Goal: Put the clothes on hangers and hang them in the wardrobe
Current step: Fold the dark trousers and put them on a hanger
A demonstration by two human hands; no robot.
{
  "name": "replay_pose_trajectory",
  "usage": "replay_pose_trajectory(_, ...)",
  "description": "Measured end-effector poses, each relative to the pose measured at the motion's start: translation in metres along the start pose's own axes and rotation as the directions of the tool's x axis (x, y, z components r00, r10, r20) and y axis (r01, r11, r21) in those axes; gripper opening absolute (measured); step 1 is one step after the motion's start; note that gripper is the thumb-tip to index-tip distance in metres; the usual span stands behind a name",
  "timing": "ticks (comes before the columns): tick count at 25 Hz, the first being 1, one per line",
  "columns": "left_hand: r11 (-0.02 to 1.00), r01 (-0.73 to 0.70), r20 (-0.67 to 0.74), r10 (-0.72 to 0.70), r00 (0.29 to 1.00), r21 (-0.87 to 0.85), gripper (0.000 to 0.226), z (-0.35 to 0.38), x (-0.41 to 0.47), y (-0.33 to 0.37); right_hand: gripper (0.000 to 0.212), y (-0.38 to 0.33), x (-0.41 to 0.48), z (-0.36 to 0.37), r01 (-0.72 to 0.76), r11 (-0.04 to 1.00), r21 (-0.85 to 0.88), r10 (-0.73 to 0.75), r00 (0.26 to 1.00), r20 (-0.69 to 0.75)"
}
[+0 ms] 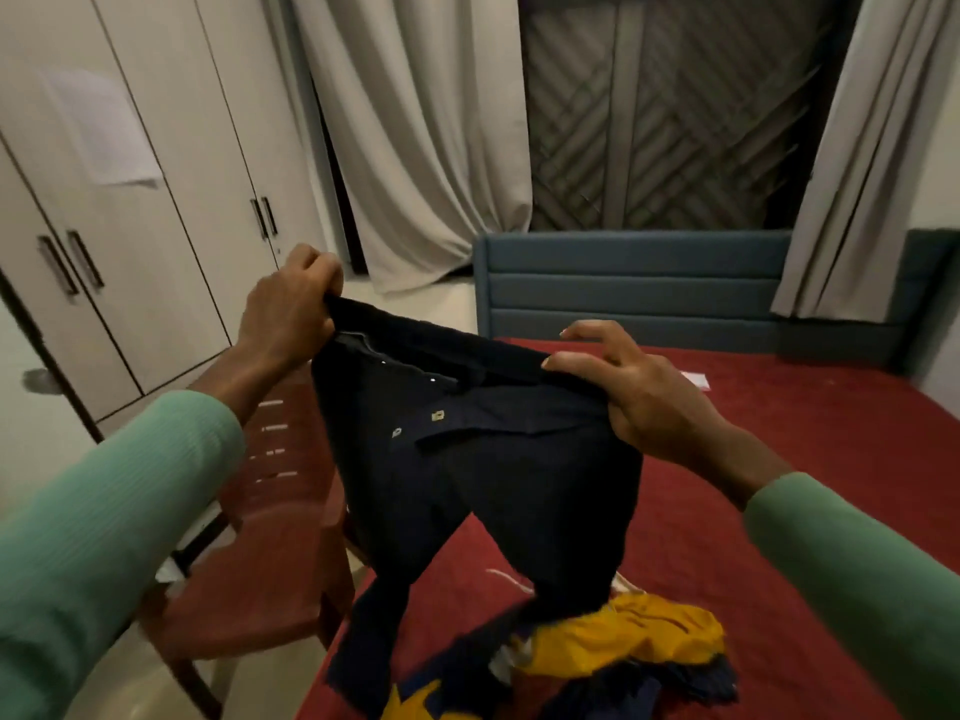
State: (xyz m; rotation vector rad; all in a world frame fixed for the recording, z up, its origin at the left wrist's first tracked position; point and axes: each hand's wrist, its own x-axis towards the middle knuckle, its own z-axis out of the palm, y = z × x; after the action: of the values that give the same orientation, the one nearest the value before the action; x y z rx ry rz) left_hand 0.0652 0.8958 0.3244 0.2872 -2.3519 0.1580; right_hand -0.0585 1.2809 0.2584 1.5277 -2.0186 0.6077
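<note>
A dark navy shirt [483, 459] hangs in the air above the bed, spread between both hands. My left hand [288, 309] grips its upper left edge with curled fingers. My right hand [634, 392] pinches the upper right edge between thumb and palm, the other fingers lifted and spread. The shirt's lower part trails down onto a heap of yellow and navy clothes [613, 652] at the bed's near edge. The white wardrobe [156, 200] stands at the left with its doors closed. No hanger is visible.
A red-brown plastic chair [270, 537] stands between the wardrobe and the bed with the red cover [779, 485]. A blue padded headboard [634, 283] is beyond, with grey curtains [426, 148] behind. A small white paper [696, 379] lies on the bed.
</note>
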Motion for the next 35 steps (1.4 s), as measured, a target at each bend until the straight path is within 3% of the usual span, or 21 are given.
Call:
replay_pose_trajectory(2,0.997,-0.074,-0.048,0.075,0.996,0.017,0.030,-0.032,0.024,-0.028,0.058,-0.022,0.037,-0.026,0.218,0.955,-0.201,-0.214,0.976,0.042)
replay_pose_trajectory(4,0.986,-0.161,-0.074,0.163,0.984,0.036,0.035,-0.069,0.044,-0.057,0.051,-0.041,0.071,-0.045,0.354,0.861,-0.366,-0.326,0.935,0.138)
replay_pose_trajectory(7,0.948,-0.307,-0.039,0.310,0.950,0.080,0.048,-0.109,0.065,-0.095,0.045,-0.058,0.108,-0.066,0.355,0.798,-0.487,-0.291,0.934,0.206)
replay_pose_trajectory(10,0.925,-0.371,-0.027,0.374,0.927,0.082,0.053,-0.130,0.081,-0.118,0.077,-0.070,0.132,-0.076,0.347,0.735,-0.582,-0.215,0.934,0.286)
replay_pose_trajectory(12,0.910,-0.407,-0.038,0.410,0.911,0.076,0.051,-0.138,0.086,-0.125,0.063,-0.073,0.143,-0.072,0.373,0.621,-0.690,-0.197,0.926,0.323)
replay_pose_trajectory(13,0.897,-0.435,-0.053,0.439,0.897,0.077,0.046,-0.141,0.088,-0.127,0.053,-0.072,0.148,-0.071,0.310,0.629,-0.713,-0.161,0.949,0.271)
replay_pose_trajectory(16,0.840,-0.536,-0.113,0.542,0.833,0.081,0.036,-0.150,0.089,-0.132,0.027,-0.067,0.161,-0.082,-0.094,0.838,-0.537,0.121,0.993,0.014)
replay_pose_trajectory(18,0.766,-0.631,-0.106,0.642,0.759,0.120,0.039,-0.156,0.086,-0.129,0.013,-0.062,0.167,-0.098,-0.270,0.896,-0.353,0.281,0.960,-0.022)
replay_pose_trajectory(19,0.724,-0.672,-0.084,0.687,0.722,0.153,0.043,-0.157,0.083,-0.127,0.018,-0.059,0.169,-0.109,-0.317,0.900,-0.300,0.322,0.946,-0.036)
replay_pose_trajectory(21,0.661,-0.727,-0.043,0.745,0.666,0.184,0.044,-0.157,0.080,-0.122,0.028,-0.056,0.170,-0.127,-0.383,0.898,-0.215,0.381,0.923,-0.050)
replay_pose_trajectory(23,0.617,-0.784,-0.008,0.786,0.618,0.072,0.027,-0.153,0.076,-0.117,0.030,-0.058,0.168,-0.140,-0.436,0.887,-0.150,0.432,0.900,-0.059)
replay_pose_trajectory(27,0.624,-0.682,-0.005,0.736,0.677,-0.382,0.033,-0.131,0.056,-0.103,0.034,-0.065,0.162,-0.145,-0.447,0.874,-0.192,0.441,0.894,-0.078)
replay_pose_trajectory(30,0.526,-0.642,-0.074,0.739,0.669,-0.557,0.041,-0.112,0.034,-0.091,0.033,-0.066,0.154,-0.147,-0.388,0.892,-0.231,0.387,0.920,-0.052)
replay_pose_trajectory(32,0.474,-0.748,-0.110,0.807,0.580,-0.465,0.047,-0.109,0.025,-0.086,0.036,-0.062,0.145,-0.150,-0.356,0.895,-0.269,0.373,0.928,0.012)
replay_pose_trajectory(35,0.462,-0.885,-0.190,0.865,0.464,-0.061,0.060,-0.106,0.038,-0.081,0.045,-0.052,0.127,-0.141,-0.400,0.879,-0.259,0.428,0.902,0.061)
